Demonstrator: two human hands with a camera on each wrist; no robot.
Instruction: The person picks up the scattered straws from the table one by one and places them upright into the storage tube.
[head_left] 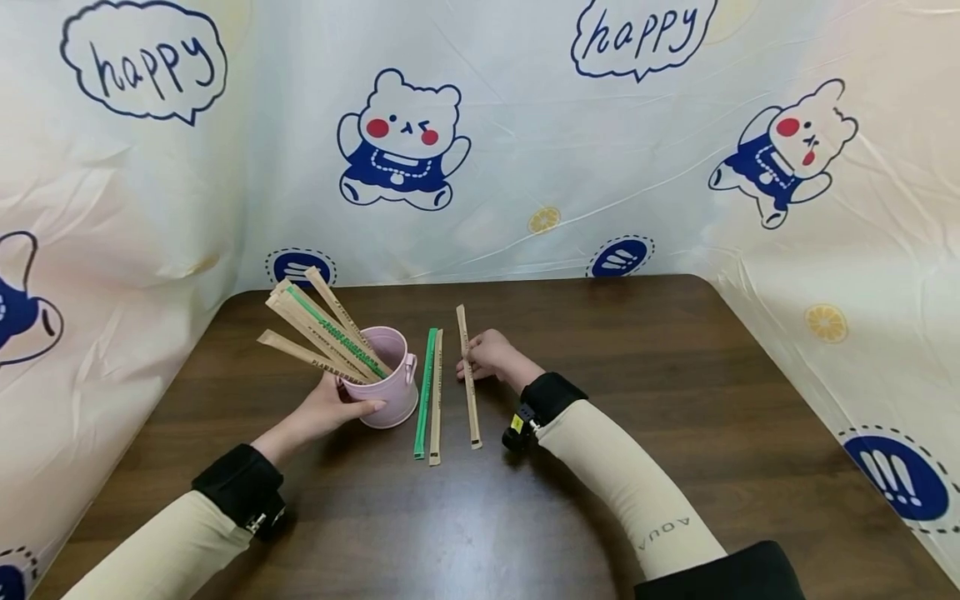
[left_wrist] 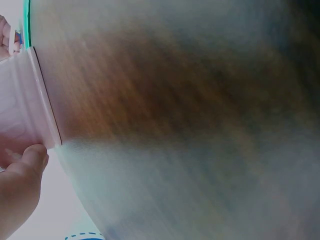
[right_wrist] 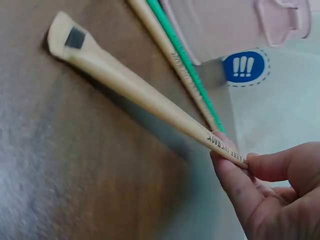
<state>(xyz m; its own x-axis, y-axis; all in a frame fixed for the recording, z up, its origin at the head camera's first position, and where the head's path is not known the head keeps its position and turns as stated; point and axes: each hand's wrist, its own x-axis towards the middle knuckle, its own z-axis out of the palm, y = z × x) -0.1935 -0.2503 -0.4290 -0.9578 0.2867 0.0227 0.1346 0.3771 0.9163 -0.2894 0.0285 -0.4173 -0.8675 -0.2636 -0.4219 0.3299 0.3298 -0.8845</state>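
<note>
My left hand grips a small pink bucket, its thumb along the side and the other fingers mostly hidden behind it. Several tan paper-wrapped straws and a green-printed one lean to the left out of the bucket. My right hand pinches one tan paper-wrapped straw between thumb and fingers; in the right wrist view this straw has printed lettering and a dark square near its flat end. Between the hands, a green wrapped straw and a tan one lie side by side.
Everything is on a dark brown wooden table with rounded far corners. A pale printed curtain with cartoon bears hangs behind it and along both sides. Black wrist straps with small cameras sit on both forearms.
</note>
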